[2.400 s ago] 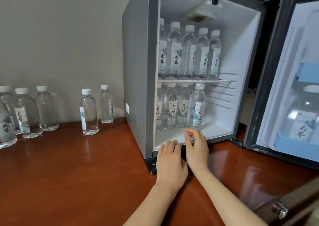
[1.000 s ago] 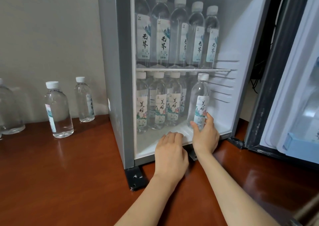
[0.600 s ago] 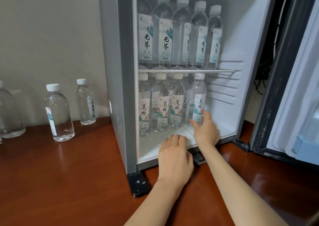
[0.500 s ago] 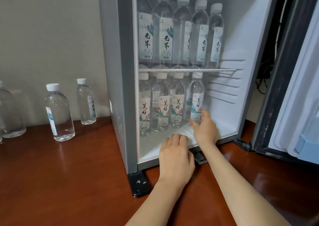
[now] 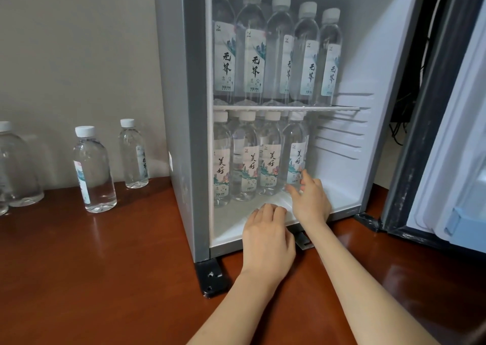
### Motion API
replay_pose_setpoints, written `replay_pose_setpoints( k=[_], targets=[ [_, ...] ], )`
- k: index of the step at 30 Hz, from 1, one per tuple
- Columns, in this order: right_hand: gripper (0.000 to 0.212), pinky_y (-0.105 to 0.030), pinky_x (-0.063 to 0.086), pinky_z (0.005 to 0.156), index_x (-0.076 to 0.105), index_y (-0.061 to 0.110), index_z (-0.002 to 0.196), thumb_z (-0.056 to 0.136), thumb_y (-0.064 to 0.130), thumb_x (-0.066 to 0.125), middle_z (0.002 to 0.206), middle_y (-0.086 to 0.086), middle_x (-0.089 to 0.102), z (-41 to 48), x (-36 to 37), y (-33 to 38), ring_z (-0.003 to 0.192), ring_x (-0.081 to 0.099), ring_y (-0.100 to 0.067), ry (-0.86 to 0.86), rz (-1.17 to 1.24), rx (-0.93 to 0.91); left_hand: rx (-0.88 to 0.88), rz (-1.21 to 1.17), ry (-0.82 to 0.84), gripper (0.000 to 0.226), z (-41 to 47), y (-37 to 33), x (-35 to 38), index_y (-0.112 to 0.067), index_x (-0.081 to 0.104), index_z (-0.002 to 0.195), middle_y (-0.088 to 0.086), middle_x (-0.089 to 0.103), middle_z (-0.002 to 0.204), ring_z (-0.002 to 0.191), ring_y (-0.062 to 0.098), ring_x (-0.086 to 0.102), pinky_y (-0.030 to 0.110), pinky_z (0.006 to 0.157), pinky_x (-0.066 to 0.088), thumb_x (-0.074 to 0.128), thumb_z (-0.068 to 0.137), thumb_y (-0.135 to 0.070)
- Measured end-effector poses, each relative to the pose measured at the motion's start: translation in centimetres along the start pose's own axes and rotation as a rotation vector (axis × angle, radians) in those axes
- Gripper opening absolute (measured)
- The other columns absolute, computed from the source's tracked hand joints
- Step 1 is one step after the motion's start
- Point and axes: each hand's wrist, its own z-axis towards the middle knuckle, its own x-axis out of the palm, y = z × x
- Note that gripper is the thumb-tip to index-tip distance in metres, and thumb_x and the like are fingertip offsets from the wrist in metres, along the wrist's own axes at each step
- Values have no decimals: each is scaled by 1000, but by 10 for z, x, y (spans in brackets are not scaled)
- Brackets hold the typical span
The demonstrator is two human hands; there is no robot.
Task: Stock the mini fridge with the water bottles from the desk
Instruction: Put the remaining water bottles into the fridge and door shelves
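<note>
Bottle (image 5: pixel 295 157) pushed back beside 3 others (image 5: pixel 269 165), right hand (image 5: pixel 311 202) uncurled, fingertips (image 5: pixel 291 188) touching it, left hand (image 5: pixel 267 236) open on fridge (image 5: pixel 181 134) floor

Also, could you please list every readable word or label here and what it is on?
"无界": white labels of the clear plastic bottles on the upper fridge shelf.
"美好": labels of the clear bottles on the lower shelf.
Small print beneath, and labels on the clear desk bottles: unreadable.

Left hand (image 5: pixel 268 239) lies palm down, fingers straight and together. Right hand (image 5: pixel 310 202) extends farther forward, fingers loosely spread.
</note>
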Motion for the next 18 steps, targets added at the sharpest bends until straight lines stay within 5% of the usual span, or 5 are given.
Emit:
replay_pose_setpoints(
  k=[10,18],
  targets=[
    [20,-42,48,90,70,14,104,89,6,61,102,-4,66,-55,-6,5,91,65,-21,-145,311,-121,-10,-104,60,41,-20,0,-18,-15,63,97,0,63,95,85,22,59,26,88,35,33,68,-17],
    [11,-39,52,82,66,22,92,91,13,60,95,3,69,-110,-23,26,85,64,-13,-26,502,-103,-118,-151,75,37,-54,0,-66,-13,63,110,1,63,104,91,24,59,30,82,45,50,76,-7]
  ],
)
